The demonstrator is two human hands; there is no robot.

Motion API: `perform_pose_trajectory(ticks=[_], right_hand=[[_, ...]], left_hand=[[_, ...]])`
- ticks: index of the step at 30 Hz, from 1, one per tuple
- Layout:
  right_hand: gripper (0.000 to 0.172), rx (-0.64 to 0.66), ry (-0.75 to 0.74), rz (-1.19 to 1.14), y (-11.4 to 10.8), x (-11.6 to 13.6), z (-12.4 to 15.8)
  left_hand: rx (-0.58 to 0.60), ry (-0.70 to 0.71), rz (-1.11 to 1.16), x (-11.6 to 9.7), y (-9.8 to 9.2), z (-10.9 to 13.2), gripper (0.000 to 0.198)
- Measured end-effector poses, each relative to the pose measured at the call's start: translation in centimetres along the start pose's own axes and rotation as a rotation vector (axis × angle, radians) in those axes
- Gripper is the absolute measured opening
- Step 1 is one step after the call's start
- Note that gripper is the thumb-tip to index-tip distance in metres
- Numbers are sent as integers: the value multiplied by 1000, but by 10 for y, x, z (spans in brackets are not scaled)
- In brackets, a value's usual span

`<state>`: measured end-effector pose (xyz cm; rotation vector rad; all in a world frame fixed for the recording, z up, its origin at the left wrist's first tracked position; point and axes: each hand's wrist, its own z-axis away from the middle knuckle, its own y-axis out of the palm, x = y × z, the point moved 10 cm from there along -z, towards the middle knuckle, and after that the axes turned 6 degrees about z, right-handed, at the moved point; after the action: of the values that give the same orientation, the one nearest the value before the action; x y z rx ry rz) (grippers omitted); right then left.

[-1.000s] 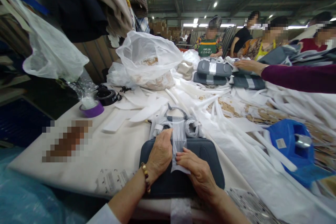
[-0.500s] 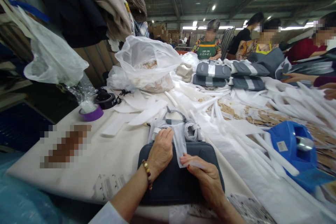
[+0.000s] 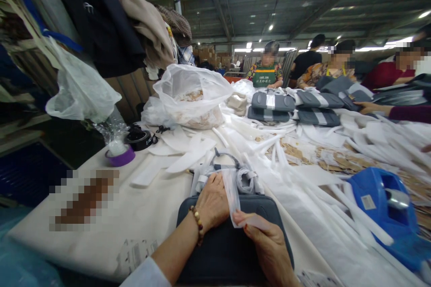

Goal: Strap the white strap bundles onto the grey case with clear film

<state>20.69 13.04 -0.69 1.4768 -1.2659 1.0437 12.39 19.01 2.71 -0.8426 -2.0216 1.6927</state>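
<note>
A dark blue-grey bag (image 3: 232, 255) lies flat on the table in front of me, with a handle (image 3: 225, 154) and wrapped straps (image 3: 246, 180) at its far edge. A translucent white strip (image 3: 230, 190) runs over that edge towards me. My right hand (image 3: 267, 242) pinches the strip's near end between thumb and fingers, over the bag. Just left of the strip, my left hand (image 3: 213, 202), with a beaded bracelet on its wrist, is bent over the bag's far edge. Its fingers are pressed together, and what lies under them is hidden.
Left of me are a purple tape roll (image 3: 120, 156) and black tape roll (image 3: 138, 139). Behind the bag sits an open plastic sack (image 3: 198, 116). A blue tape dispenser (image 3: 384, 206) stands at right among white strips. Strapped bags (image 3: 272, 102) are stacked near several co-workers.
The view has tilted up slightly, so the table sits lower. Both my hands stay at the bag and strip. At the back right, a dark bag now appears before a co-worker.
</note>
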Motion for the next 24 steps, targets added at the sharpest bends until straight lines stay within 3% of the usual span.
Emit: perform_pose_trajectory(ticks=[9, 13, 17, 24], right_hand=[[13, 139, -149, 174, 20, 27, -1], [14, 244, -237, 304, 30, 29, 8], [14, 290, -345, 435, 39, 37, 15], [26, 375, -391, 528, 47, 39, 20]], left_hand=[[32, 117, 50, 11, -7, -7, 27], [-7, 134, 103, 18, -11, -1, 21], [-72, 114, 147, 25, -12, 2, 28], [-171, 67, 162, 32, -14, 2, 30]])
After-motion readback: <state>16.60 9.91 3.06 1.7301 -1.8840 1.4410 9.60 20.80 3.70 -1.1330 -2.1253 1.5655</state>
